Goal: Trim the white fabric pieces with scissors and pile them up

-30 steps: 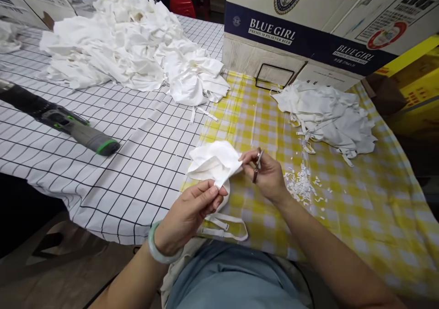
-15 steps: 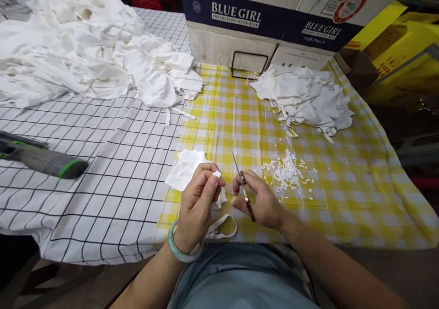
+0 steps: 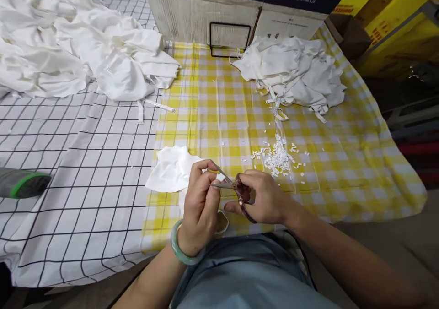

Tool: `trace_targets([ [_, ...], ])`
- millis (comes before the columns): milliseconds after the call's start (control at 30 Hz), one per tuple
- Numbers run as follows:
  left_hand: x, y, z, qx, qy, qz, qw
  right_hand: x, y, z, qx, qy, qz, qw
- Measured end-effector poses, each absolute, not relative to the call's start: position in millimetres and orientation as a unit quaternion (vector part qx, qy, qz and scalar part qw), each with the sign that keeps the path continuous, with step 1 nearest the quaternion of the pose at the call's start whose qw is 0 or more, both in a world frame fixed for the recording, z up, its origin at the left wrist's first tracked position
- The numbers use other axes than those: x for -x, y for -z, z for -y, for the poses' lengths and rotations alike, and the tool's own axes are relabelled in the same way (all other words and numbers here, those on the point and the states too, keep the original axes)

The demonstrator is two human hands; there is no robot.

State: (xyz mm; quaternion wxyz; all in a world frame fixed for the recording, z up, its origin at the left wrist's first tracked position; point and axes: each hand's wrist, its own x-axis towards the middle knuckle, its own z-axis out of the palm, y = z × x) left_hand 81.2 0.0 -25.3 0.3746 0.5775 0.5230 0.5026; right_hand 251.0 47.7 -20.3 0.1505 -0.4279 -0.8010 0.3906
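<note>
My left hand (image 3: pixel 201 203), with a green bangle at the wrist, is closed in a pinch on a small white strap end (image 3: pixel 219 177). My right hand (image 3: pixel 264 197) grips a pair of scissors (image 3: pixel 236 185) by the handles. Their blades are spread, one on each side of the white strap end by my left fingertips. A white garment (image 3: pixel 171 169) lies on the cloth left of my left hand, partly covered by it. A strap loop (image 3: pixel 222 222) shows beneath my hands.
Small white offcuts (image 3: pixel 278 157) lie heaped beyond my right hand. White garments form a large pile (image 3: pixel 113 57) at left and a smaller pile (image 3: pixel 291 71) at right. A cardboard beer box (image 3: pixel 192 16) and a black wire stand (image 3: pixel 229 39) are behind; a grey-green tool (image 3: pixel 24 183) lies left.
The scissors have moved left to my left hand, and their blades have opened around the strap end. The camera view has tilted downward and shifted right.
</note>
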Motion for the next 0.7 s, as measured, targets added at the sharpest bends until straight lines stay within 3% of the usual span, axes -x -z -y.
trace_targets([
  [700, -91.7, 28.6, -5.2, -0.593, -0.497, -0.517, 0.366, -256.5, 25.2, -46.7, 0.445, -0.428, 0.769, 0.166],
])
